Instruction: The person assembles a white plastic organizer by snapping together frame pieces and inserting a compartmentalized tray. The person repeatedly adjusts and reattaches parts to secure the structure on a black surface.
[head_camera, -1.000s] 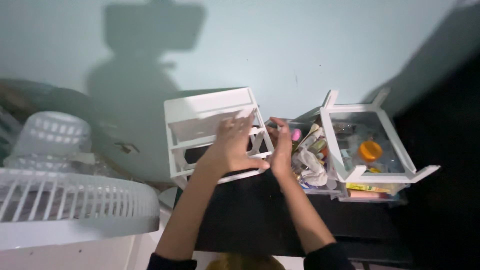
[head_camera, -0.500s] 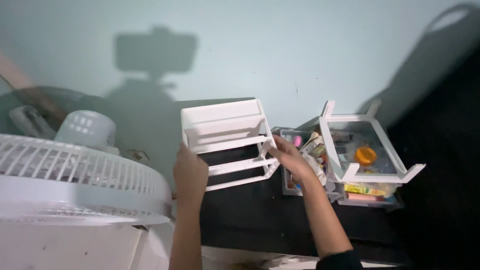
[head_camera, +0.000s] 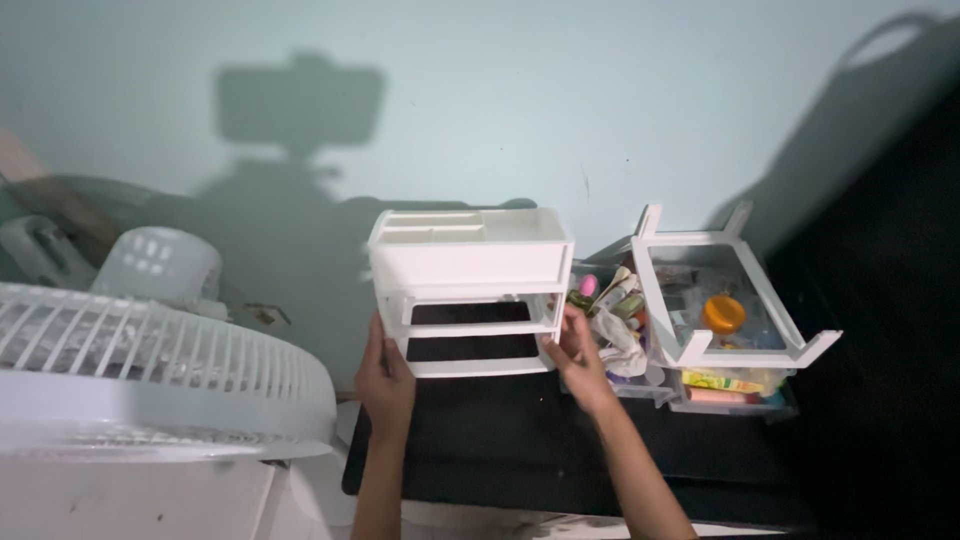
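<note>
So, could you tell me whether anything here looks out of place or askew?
Yes. The white drawer frame, held by the left hand and right hand, has two empty slots with no drawers in them. Beside it, a second white frame sits tilted over clear bins, and small items lie jumbled between the two.

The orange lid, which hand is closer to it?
Right. The right hand grips the white drawer frame's right side, nearer the orange lid; the left hand holds its far side.
</note>
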